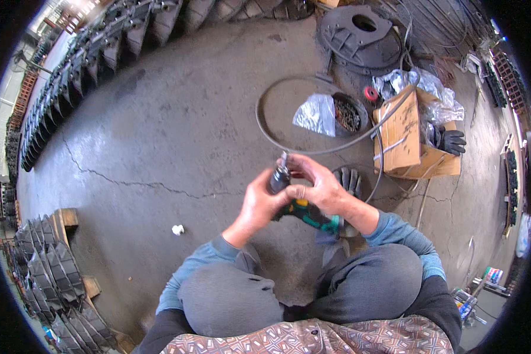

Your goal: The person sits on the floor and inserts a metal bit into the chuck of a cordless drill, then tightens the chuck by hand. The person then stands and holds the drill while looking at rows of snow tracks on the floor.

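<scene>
Above my knees I hold a green and black power drill [320, 220] with a yellow patch, its tip pointing away from me. My left hand [256, 202] is closed around the side of the black chuck [280, 179]. On the opposite side, my right hand [323, 187] curls round the chuck, its fingertips near the short metal bit [284, 158]. Part of the drill body is hidden by my hands. Just beyond my right wrist lies a dark grey work glove [349, 180].
A cable loop [259, 121] lies ahead, near a bucket of small metal parts [349, 113] and an open cardboard box [396, 138]. Behind them sits a large round metal housing [361, 36]. Stacked dark metal parts [48, 259] stand left, and a white scrap [177, 230] lies on the floor.
</scene>
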{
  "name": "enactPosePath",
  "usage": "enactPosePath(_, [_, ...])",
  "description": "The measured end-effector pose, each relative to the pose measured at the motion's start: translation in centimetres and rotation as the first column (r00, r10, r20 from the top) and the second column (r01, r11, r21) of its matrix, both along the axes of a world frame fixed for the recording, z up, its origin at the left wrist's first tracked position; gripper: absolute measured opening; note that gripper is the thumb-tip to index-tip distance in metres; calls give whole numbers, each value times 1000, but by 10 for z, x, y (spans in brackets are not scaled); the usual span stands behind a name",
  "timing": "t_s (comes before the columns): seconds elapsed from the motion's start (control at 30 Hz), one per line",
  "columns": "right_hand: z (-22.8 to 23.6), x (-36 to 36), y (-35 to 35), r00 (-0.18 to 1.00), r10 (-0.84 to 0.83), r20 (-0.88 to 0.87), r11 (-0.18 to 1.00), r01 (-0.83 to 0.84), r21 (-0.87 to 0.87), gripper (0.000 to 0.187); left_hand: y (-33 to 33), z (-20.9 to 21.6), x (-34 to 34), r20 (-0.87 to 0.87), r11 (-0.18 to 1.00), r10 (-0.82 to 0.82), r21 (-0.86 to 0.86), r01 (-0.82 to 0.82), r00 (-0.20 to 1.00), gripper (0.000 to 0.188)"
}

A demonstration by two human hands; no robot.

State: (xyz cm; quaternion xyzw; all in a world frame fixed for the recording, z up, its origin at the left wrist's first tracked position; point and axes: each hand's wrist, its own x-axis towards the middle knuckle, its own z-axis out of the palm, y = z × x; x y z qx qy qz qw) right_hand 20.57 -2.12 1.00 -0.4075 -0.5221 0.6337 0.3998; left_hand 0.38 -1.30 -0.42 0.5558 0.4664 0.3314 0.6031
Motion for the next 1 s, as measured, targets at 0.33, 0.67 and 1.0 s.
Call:
enactPosePath(0.33, [5, -15, -25, 528, -34, 849, 939, -274, 208, 84, 12, -4, -8, 17, 973, 183, -146, -179, 983, 43])
enactPosePath(0.67, [11, -9, -25, 580, 241, 778, 943, -330, -45, 72, 22, 0, -9, 436, 845, 183, -528, 86, 881, 22])
enactPosePath(1.0, [-6, -14, -18, 721, -285, 631, 784, -204, 587, 74, 29, 24, -4, 466, 860, 238, -509, 38, 852, 20])
